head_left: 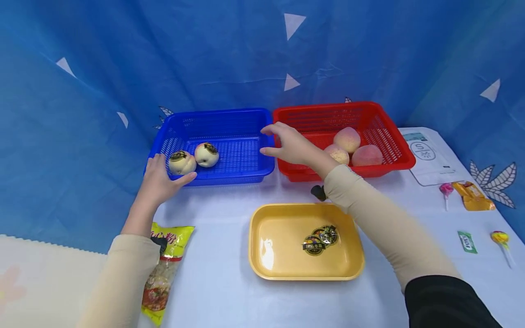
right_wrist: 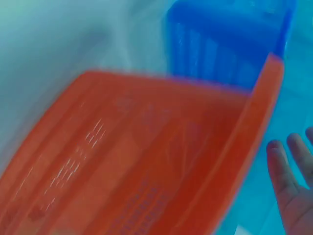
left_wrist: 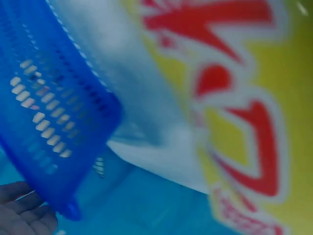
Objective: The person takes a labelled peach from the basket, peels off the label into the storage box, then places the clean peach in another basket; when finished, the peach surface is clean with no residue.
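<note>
A blue basket [head_left: 229, 178] holds two pale peaches [head_left: 207, 155] bearing dark stickers. At its left front corner is my left hand [head_left: 157, 182], thumb spread from the fingers. In the left wrist view that hand [left_wrist: 27, 210] shows beside the blue basket's rim [left_wrist: 71, 208]; contact is unclear. My right hand [head_left: 293, 146] hovers where the blue basket meets a red basket [head_left: 295, 174], its fingers parted and bent a little, holding nothing. Three pinkish peaches [head_left: 347, 139] lie in the red basket, partly behind my right forearm.
Nearer me stands a yellow tray [head_left: 258, 272] with two sticker-like labels [head_left: 313, 245]. A yellow food bag [head_left: 156, 291] lies under my left forearm. To the right are a white packet [head_left: 434, 157], lollipops [head_left: 499, 237], an orange wrapper [head_left: 473, 196] and a green sweet [head_left: 467, 242].
</note>
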Motion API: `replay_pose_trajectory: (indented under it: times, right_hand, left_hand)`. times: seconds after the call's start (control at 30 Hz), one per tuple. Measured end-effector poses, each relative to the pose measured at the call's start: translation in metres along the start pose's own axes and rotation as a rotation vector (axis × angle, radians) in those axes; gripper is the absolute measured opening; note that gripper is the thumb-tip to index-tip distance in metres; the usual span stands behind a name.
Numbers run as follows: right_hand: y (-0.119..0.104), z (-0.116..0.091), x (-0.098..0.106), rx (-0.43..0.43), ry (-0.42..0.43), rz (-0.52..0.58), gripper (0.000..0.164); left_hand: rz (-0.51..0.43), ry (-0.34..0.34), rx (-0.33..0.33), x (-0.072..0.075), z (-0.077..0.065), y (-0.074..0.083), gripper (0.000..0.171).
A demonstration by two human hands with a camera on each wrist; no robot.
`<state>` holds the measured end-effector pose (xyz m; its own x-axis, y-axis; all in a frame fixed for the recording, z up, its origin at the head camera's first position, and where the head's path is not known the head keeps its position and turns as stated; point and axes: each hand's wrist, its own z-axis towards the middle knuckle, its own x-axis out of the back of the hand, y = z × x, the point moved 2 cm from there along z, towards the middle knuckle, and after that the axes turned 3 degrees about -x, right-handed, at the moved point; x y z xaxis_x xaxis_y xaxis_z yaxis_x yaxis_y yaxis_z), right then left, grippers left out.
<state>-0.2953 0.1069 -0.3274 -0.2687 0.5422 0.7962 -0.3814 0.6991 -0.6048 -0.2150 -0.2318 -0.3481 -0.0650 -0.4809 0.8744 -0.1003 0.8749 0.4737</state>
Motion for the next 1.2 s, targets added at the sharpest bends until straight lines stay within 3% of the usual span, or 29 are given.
replay_pose_trajectory:
  times: [0.23, 0.6, 0.87, 1.2]
  right_hand:
    - [-0.027, 0.040, -0.039, -0.004, -0.056, 0.034, 0.058]
    - [-0.051, 0.087, -0.087, 0.014, -0.178, 0.077, 0.061]
    - [-0.056, 0.104, -0.102, -0.019, -0.216, 0.045, 0.071]
    - [-0.064, 0.116, -0.114, -0.012, -0.250, -0.009, 0.071]
  left_hand:
    - [0.010, -0.031, 0.096, 0.001, 0.013, -0.017, 0.126]
    - [0.013, -0.097, 0.156, 0.007, 0.018, -0.016, 0.134]
    - [0.036, -0.100, 0.137, 0.007, 0.018, -0.013, 0.134]
    - [0.032, -0.089, 0.161, 0.005, 0.017, -0.015, 0.133]
